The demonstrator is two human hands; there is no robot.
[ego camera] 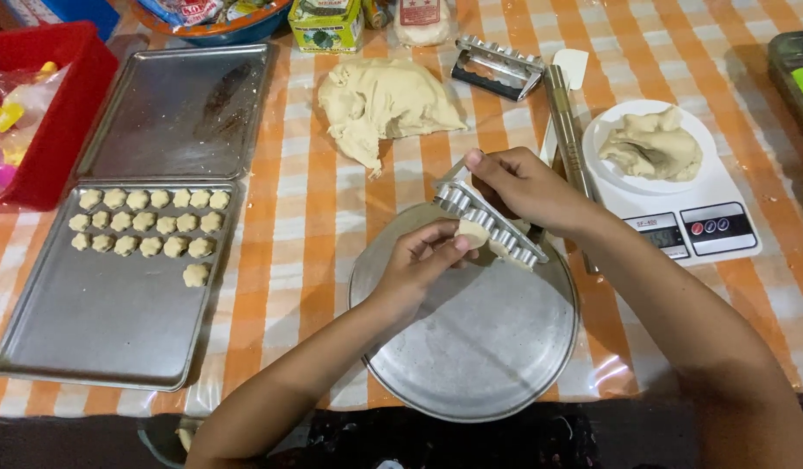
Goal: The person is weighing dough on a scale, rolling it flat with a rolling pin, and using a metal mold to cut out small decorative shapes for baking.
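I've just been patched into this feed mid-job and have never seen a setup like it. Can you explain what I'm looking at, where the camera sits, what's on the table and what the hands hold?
There is no machine here: a person works with two bare hands, and the single picture comes from a camera on their head, looking down. The right hand holds a metal multi-shape cutter above a round metal plate. The left hand pinches a small piece of dough at the cutter. On the checked tablecloth lies a big lump of dough. To the left, a baking tray carries rows of small cut dough shapes, with a bare second tray behind it. To the right, a kitchen scale bears more dough. A second cutter lies near the far edge.
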